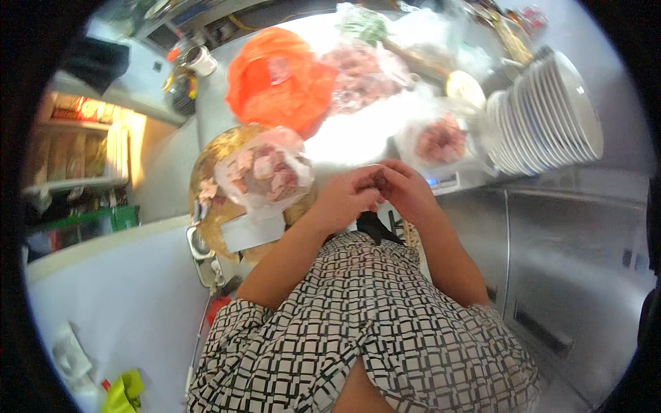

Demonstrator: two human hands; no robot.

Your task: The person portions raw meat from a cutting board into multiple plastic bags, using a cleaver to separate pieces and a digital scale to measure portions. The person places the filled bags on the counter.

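My left hand [347,196] and my right hand [408,187] meet in front of my waist, fingers curled towards each other. Something dark shows between the fingertips, too blurred and covered to make out. To the left, a clear plastic bag [248,199] with chunks of raw meat [264,168] lies on a round wooden chopping block [214,232]. A flat pale blade [253,232], apparently a cleaver's, rests at the block's near side. Beyond my right hand, a second plastic bag [408,139] of raw meat pieces [441,140] sits on a scale with a lit display [445,182].
An orange plastic bag [258,100] and a large bag of meat [361,75] lie farther back on the counter. White plates [583,103] stand stacked, leaning, at the right. Steel cabinet doors [568,268] are below them. A white cup [201,61] stands at the back left.
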